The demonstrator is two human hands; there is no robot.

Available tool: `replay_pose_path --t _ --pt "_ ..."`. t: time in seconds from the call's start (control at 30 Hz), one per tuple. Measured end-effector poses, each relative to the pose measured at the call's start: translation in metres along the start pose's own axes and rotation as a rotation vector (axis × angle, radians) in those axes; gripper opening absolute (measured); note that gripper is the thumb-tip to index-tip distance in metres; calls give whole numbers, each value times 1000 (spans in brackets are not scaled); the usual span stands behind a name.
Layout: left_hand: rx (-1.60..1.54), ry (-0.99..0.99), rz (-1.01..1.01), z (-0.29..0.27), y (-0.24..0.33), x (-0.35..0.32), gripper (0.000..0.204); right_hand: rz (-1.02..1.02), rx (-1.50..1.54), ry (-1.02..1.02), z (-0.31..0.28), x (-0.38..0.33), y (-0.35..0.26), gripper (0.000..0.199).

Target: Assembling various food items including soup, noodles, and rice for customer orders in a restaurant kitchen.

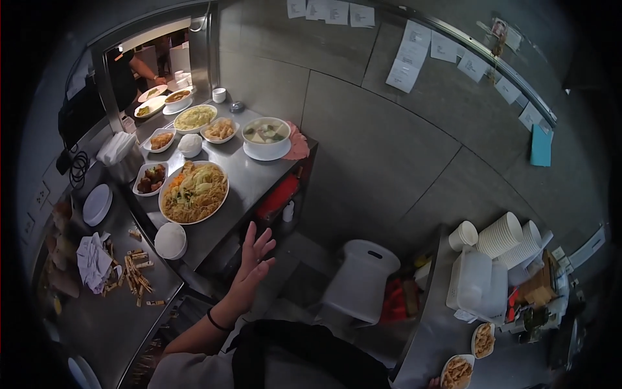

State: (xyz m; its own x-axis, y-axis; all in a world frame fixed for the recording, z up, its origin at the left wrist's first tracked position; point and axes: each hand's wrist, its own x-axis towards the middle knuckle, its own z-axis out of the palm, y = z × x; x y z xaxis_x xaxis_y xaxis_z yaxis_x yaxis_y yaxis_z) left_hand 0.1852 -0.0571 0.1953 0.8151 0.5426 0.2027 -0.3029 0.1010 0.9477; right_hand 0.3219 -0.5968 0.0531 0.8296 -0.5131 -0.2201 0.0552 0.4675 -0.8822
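Note:
My left hand [253, 266] is raised in mid-air with its fingers apart and nothing in it, and a dark band circles the wrist. Nearest to it on the steel pass counter [227, 211] are a bowl of white rice [170, 240] and a large oval platter of fried noodles [194, 192]. Only fingertips of my right hand [434, 383] show at the bottom edge. They are beside the rim of a white dish of fried food [457, 373] on the right-hand counter; whether they grip it is hidden. A second dish of fried food [483, 340] stands just beyond.
More dishes, including a soup bowl [266, 131], crowd the pass counter below a serving window where another person's arm [144, 69] shows. Clothespins [136, 275] and a crumpled cloth [95, 261] lie at left. A white stool [359, 282] stands between counters, with stacked cups [500, 233] at right.

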Motion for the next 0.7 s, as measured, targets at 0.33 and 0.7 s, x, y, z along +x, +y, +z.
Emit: replay_pose_path --t 0.33,0.7 --pt "39 4 -206 -122 12 -81 80 86 -129 -211 98 -102 84 43" --pt "-10 320 -208 -193 24 -138 80 560 13 -929 306 -260 127 44"
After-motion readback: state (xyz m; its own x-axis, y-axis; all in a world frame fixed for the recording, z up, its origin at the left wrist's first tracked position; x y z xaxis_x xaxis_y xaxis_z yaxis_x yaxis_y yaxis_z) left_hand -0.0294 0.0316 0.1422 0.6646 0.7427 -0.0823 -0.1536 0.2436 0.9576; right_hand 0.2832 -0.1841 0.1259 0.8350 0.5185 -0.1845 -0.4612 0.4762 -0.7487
